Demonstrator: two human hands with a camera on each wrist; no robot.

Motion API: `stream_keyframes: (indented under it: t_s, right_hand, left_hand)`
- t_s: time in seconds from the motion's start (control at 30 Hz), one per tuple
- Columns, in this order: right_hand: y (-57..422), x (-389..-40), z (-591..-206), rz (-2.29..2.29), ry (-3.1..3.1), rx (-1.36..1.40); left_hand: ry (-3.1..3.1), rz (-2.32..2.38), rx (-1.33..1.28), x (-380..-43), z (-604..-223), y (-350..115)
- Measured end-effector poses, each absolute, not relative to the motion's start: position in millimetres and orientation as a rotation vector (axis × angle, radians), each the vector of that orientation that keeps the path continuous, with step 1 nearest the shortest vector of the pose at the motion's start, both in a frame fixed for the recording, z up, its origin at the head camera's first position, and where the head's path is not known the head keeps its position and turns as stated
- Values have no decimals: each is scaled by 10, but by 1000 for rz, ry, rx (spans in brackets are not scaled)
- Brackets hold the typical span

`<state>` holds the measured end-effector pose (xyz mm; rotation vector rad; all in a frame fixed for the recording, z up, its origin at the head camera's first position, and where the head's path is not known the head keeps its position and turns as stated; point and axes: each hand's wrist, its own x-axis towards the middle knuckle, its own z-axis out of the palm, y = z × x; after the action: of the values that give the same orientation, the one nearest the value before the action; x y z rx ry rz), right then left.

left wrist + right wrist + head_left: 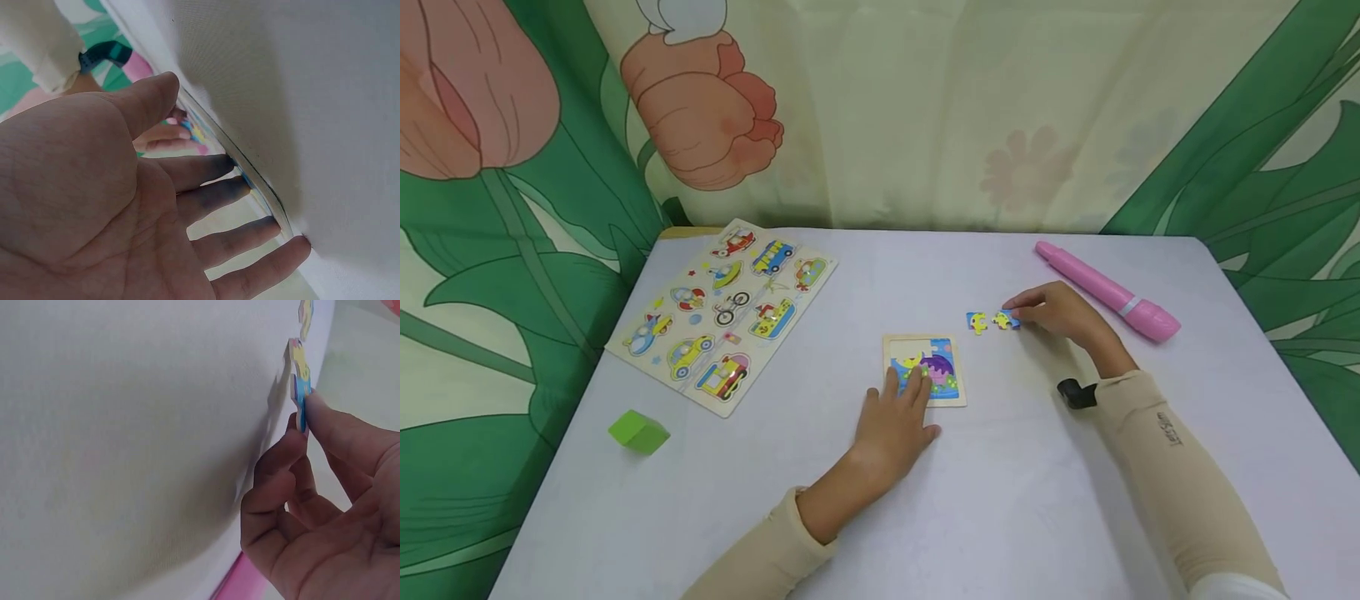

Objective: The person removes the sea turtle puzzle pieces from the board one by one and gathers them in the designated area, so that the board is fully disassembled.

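In the head view a small wooden jigsaw tray (962, 392) lies mid-table, with a purple and blue picture partly filling it and bare wood at its upper left. My left hand (891, 433) rests on its lower part with fingers extended; the left wrist view shows the fingertips (265, 228) along the tray's edge. My right hand (1067, 317) pinches a blue and yellow jigsaw piece (301, 394) between thumb and fingers, right of the tray. Just left of that piece lies another jigsaw piece (977, 322) on the table.
A large vehicle puzzle board (707, 279) lies at the back left. In front of it sits a green block (639, 432). A pink pen-like stick (1097, 283) lies beyond the right hand. A patterned curtain (910, 117) hangs behind the white table (1000, 517).
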<state>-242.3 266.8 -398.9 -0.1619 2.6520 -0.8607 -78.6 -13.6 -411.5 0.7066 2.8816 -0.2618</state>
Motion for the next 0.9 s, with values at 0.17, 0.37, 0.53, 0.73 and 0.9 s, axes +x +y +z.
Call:
stream_keyframes:
  t_s: [0.17, 0.37, 0.53, 0.73, 0.9]
  right_hand:
    - [2607, -2420, -3997, -827, 2674, -138]
    - [2531, -2394, -4018, -795, 2713, -67]
    - [2475, -2358, -4021, -797, 2776, -78]
    - [2351, -2289, -3990, -801, 2833, -159]
    - [2148, -2237, -3969, -822, 2779, -390]
  left_hand:
    - [2883, -276, 711, -790, -4122, -134]
    - [2876, -264, 705, -799, -4127, -134]
    - [2875, -265, 706, -803, -4127, -137]
    - [2875, -261, 707, -796, -4115, -135]
    - [2876, -264, 707, -796, -4103, -130]
